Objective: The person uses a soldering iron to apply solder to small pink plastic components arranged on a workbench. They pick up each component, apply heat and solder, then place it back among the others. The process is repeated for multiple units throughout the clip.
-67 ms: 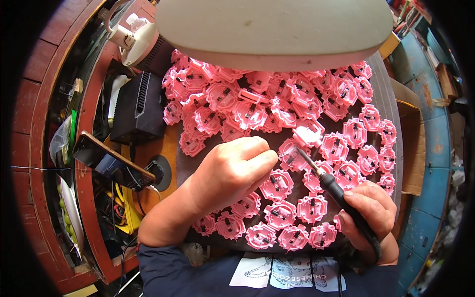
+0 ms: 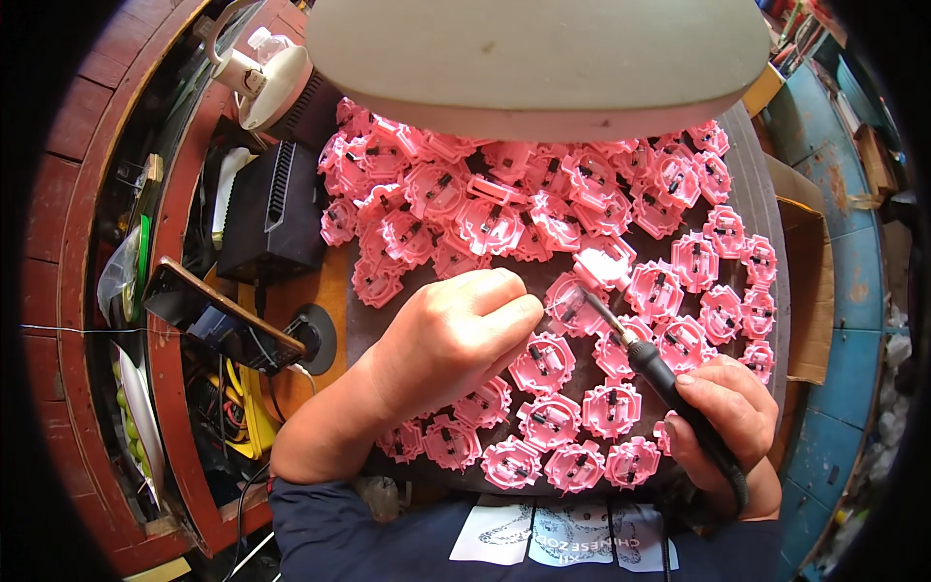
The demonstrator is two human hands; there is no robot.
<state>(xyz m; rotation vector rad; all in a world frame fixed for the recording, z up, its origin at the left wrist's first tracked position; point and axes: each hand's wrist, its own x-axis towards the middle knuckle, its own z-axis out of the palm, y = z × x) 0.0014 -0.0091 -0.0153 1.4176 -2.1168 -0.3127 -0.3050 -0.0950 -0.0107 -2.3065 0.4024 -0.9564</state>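
Note:
My right hand (image 2: 735,412) is wrapped round the black handle of a soldering iron (image 2: 671,380). The iron's metal tip slants up and left, over a pink plastic housing (image 2: 565,308) with small parts inside. Just left of that housing, my left hand (image 2: 451,330) is closed in a pinch, knuckles up. Whatever its fingertips may hold is hidden. Several more pink housings, like the one nearer me (image 2: 543,363), lie spaced out on the dark work surface around both hands. Most show a small black component inside.
A large pale lamp head (image 2: 533,68) hangs over the far side, above a heaped pile of pink housings (image 2: 436,189). On the left stand a black box (image 2: 272,209) and a phone (image 2: 223,315) on a round-based stand. A cardboard box (image 2: 807,281) sits at the right edge.

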